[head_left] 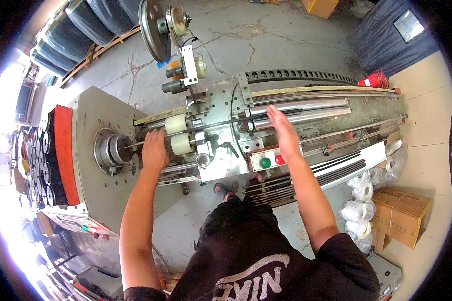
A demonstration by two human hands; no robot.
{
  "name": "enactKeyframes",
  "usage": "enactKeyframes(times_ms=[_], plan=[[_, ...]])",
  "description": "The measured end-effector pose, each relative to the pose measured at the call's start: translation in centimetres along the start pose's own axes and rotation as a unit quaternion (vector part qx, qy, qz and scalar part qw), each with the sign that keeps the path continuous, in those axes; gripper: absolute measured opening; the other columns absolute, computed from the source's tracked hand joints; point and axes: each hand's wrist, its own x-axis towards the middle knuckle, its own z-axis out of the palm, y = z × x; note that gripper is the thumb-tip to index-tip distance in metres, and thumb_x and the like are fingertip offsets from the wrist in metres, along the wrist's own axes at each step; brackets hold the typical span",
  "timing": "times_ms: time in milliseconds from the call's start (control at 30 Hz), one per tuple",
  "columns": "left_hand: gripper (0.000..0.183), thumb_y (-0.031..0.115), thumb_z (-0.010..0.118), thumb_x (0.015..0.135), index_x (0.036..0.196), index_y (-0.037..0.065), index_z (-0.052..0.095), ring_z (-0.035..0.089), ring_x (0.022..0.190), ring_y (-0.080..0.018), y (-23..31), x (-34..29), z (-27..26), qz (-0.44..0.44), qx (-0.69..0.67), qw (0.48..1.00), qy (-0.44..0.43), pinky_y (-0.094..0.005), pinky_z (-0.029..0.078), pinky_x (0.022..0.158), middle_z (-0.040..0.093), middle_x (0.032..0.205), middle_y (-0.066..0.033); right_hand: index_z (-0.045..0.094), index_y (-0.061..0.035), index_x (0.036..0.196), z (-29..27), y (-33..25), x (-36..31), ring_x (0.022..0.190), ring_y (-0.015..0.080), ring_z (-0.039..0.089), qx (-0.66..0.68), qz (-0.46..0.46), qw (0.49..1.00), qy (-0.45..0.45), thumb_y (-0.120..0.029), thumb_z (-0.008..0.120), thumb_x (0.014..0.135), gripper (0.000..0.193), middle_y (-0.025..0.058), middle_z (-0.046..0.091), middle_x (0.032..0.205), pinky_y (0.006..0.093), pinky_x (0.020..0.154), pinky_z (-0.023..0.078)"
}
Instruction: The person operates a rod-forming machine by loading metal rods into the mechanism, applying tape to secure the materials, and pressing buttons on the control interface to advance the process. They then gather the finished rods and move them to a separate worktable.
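Observation:
A long thin dark rod (217, 123) runs from the round metal chuck (119, 148) on the left across the lathe-like machine to the right. Close to the chuck, my left hand (154, 151) is closed around the rod, its fingers lying over the top. Two white rollers (182, 143) sit just right of that hand. Farther along, my right hand (284, 131) is held edge-on with its fingers stretched out, beside the rod's right part; whether it touches the rod I cannot tell. Under the rod lies the metal carriage plate (220, 158).
A button box (273, 159) with green and red buttons sits below my right hand. Several dark rods (331, 173) rest on a white tray at the near side. A wheel on an arm (154, 31) stands at the back. Cardboard box (400, 213) and wrapped spools (357, 210) are at right.

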Motion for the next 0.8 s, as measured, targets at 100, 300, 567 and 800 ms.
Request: enactKeyframes(times_ms=[100,300,567,800], plan=[[0.069,0.004,0.082,0.071,0.135,0.004,0.056,0.054,0.138,-0.0357,-0.7,1.3,1.0,0.013,0.001,1.000,-0.016,-0.0465,0.033,0.126,0.060,0.140,-0.0207,0.042,0.0016,0.157,-0.4,-1.5,-0.7,0.152,0.0298,0.041,0.330,0.082,0.940,-0.011,-0.053,0.035,0.113,0.070,0.0187,0.046,0.162,0.0432,0.128,0.029],[0.068,0.005,0.082,0.070,0.133,0.006,0.057,0.057,0.132,-0.0359,-2.0,1.9,2.0,0.034,-0.046,0.997,-0.045,-0.0474,0.035,0.124,0.064,0.134,-0.0175,0.044,0.0020,0.156,0.4,-0.9,-1.4,0.150,0.0303,0.044,0.450,0.109,0.885,-0.043,-0.054,0.036,0.113,0.072,0.0187,0.048,0.161,0.0428,0.126,0.033],[0.074,0.010,0.087,0.072,0.139,0.007,0.056,0.056,0.132,-0.0377,-3.0,1.9,1.6,0.042,-0.047,0.996,-0.057,-0.0467,0.037,0.122,0.064,0.135,-0.0180,0.048,0.0045,0.152,3.7,0.2,-0.9,0.148,0.0359,0.046,-0.292,-0.052,0.955,0.019,-0.045,0.046,0.111,0.065,0.0244,0.052,0.156,0.0480,0.126,0.027],[0.075,0.014,0.089,0.073,0.139,0.008,0.056,0.057,0.129,-0.0384,-5.7,1.7,0.7,-0.017,-0.047,0.993,-0.111,-0.0477,0.043,0.115,0.065,0.134,-0.0170,0.048,0.0013,0.152,3.7,3.5,1.0,0.153,0.0352,0.039,-0.589,-0.149,0.793,0.030,-0.043,0.058,0.105,0.066,0.0210,0.047,0.160,0.0594,0.128,0.015]])
